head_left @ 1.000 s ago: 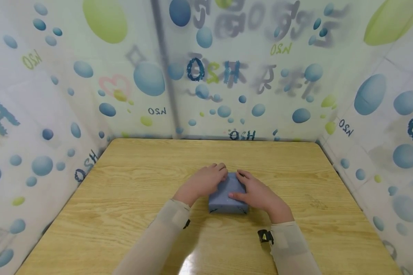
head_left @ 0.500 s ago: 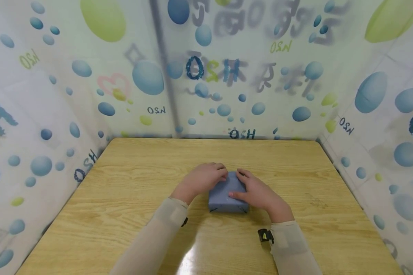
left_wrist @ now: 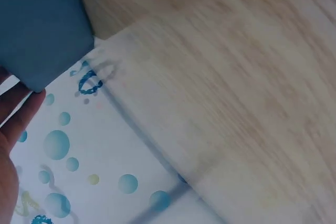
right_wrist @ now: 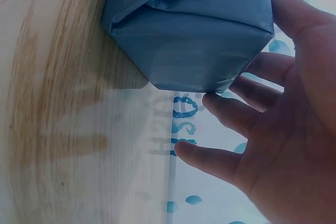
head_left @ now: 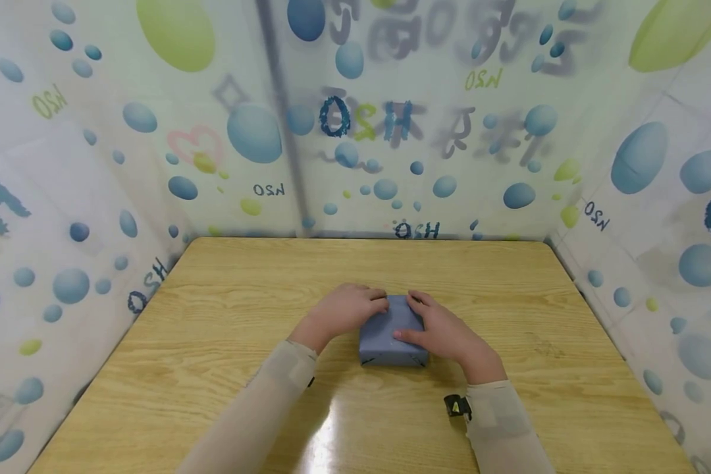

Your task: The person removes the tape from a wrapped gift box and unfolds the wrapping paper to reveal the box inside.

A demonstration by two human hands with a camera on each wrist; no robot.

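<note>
A small box [head_left: 392, 336] wrapped in blue-grey paper lies on the wooden table, with folded paper flaps on its end [right_wrist: 189, 3] in the right wrist view. My right hand [head_left: 444, 332] holds it from the right, thumb laid on its top and fingers along the far right side. In the right wrist view that hand's lower fingers [right_wrist: 210, 161] are spread, the lowest one apart from the box. My left hand [head_left: 346, 309] is at the far left corner of the box. The left wrist view shows a fingertip [left_wrist: 39, 95] right at the box's edge.
The wooden table [head_left: 243, 276] ends at a patterned back curtain [head_left: 391, 164] with bubbles and mirrored lettering. Similar panels stand along both sides. A black wrist strap [head_left: 457, 406] shows by the right sleeve, and light glares off the table's front.
My left hand has slid slightly left and its forearm has swung outward to the left. The right hand and the wrapped box keep their places; the head view has tilted a little.
</note>
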